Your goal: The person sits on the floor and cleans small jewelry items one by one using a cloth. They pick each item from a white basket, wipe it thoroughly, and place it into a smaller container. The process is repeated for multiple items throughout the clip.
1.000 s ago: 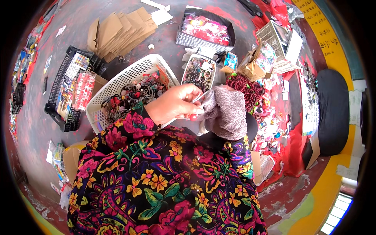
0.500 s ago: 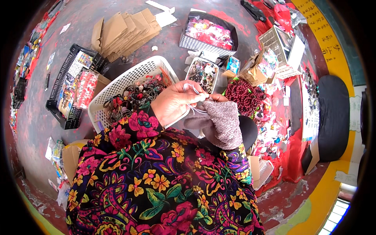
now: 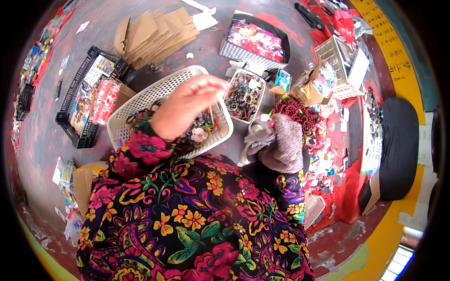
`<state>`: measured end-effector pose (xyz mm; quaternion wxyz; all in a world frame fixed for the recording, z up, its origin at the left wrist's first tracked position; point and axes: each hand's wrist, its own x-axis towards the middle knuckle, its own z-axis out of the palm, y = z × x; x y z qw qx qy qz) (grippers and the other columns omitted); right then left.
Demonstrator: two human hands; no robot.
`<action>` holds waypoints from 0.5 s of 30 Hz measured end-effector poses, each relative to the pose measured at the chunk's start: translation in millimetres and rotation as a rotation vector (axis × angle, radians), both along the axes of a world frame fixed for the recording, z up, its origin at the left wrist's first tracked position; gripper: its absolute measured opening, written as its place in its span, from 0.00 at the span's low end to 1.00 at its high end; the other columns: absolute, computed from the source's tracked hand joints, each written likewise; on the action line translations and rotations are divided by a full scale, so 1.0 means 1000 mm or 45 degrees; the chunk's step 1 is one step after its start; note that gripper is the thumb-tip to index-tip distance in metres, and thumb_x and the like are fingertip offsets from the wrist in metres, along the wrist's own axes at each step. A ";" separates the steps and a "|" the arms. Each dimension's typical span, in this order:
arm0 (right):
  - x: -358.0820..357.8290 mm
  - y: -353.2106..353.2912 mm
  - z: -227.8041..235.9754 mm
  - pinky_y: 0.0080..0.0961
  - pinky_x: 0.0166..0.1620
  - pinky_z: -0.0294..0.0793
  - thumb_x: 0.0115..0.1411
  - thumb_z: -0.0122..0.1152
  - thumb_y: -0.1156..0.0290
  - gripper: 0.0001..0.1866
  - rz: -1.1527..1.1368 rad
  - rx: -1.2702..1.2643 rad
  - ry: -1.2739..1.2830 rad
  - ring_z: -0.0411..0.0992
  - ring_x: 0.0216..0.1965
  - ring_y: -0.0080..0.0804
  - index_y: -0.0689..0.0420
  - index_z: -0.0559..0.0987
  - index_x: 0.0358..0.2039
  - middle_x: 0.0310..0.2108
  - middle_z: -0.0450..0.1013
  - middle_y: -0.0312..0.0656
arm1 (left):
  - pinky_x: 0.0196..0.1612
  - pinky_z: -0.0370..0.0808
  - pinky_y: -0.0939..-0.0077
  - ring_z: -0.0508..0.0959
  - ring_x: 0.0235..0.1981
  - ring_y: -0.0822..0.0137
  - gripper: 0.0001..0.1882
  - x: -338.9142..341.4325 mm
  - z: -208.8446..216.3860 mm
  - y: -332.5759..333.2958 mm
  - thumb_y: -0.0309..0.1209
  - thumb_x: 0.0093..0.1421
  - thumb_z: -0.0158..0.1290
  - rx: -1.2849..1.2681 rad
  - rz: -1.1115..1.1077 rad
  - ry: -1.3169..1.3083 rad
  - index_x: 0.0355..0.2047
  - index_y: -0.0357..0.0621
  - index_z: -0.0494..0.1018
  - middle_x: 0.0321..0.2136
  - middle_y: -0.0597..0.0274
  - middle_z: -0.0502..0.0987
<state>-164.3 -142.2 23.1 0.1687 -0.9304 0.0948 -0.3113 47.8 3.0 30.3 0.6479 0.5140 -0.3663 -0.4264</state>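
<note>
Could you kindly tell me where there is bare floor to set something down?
Bare floor lies between the flattened cardboard and the patterned basket, apart from a small white scrap, and left of the near end of the black crate. It is crowded around the dark red beaded bunch and cardboard box.

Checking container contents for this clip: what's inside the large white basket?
Dark loops and a round pale piece show in the basket; whatever lies behind the left hand and floral sleeve is hidden.

Red-smeared grey floor (image 3: 89, 40) spreads toward ten o'clock; a yellow wall band (image 3: 405, 77) (dark-lettered) curves at two; a bright window (image 3: 398, 263) sits at four.
</note>
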 end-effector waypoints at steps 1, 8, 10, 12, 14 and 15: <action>0.003 -0.008 -0.004 0.38 0.29 0.67 0.32 0.61 0.76 0.24 0.015 -0.012 -0.013 0.69 0.29 0.49 0.61 0.72 0.36 0.25 0.68 0.47 | 0.40 0.68 0.84 0.70 0.35 0.80 0.10 0.010 -0.002 0.006 0.29 0.62 0.46 -0.056 0.052 0.006 0.40 0.37 0.71 0.36 0.66 0.74; 0.021 -0.105 -0.084 0.31 0.27 0.72 0.46 0.59 0.63 0.15 -0.127 0.884 0.194 0.74 0.25 0.37 0.55 0.73 0.34 0.24 0.73 0.39 | 0.44 0.66 0.79 0.71 0.41 0.76 0.10 0.035 0.000 0.041 0.30 0.63 0.45 0.071 0.236 -0.014 0.39 0.37 0.71 0.38 0.64 0.74; 0.027 -0.119 -0.090 0.31 0.27 0.74 0.42 0.64 0.58 0.18 -0.169 0.645 0.343 0.75 0.23 0.37 0.54 0.74 0.31 0.22 0.74 0.38 | 0.44 0.66 0.79 0.71 0.40 0.76 0.10 0.039 -0.002 0.045 0.30 0.63 0.45 0.110 0.261 -0.021 0.39 0.38 0.71 0.38 0.64 0.74; 0.042 -0.099 -0.057 0.32 0.28 0.73 0.33 0.67 0.61 0.22 -0.249 -0.046 0.573 0.74 0.24 0.41 0.55 0.73 0.30 0.21 0.73 0.40 | 0.43 0.66 0.80 0.71 0.40 0.76 0.10 0.042 -0.001 0.057 0.31 0.63 0.45 0.174 0.360 -0.075 0.38 0.38 0.71 0.38 0.65 0.75; 0.039 -0.089 -0.055 0.31 0.28 0.73 0.34 0.66 0.62 0.21 -0.309 -0.069 0.632 0.75 0.25 0.41 0.55 0.72 0.30 0.23 0.74 0.42 | 0.43 0.67 0.80 0.71 0.39 0.76 0.10 0.047 -0.003 0.059 0.31 0.63 0.45 0.187 0.364 -0.103 0.38 0.38 0.71 0.37 0.64 0.75; 0.034 -0.084 -0.051 0.29 0.28 0.73 0.37 0.64 0.62 0.19 -0.359 0.020 0.676 0.76 0.26 0.39 0.55 0.71 0.30 0.24 0.76 0.43 | 0.42 0.67 0.80 0.72 0.39 0.76 0.10 0.050 -0.004 0.059 0.31 0.63 0.45 0.194 0.364 -0.117 0.38 0.38 0.71 0.37 0.64 0.75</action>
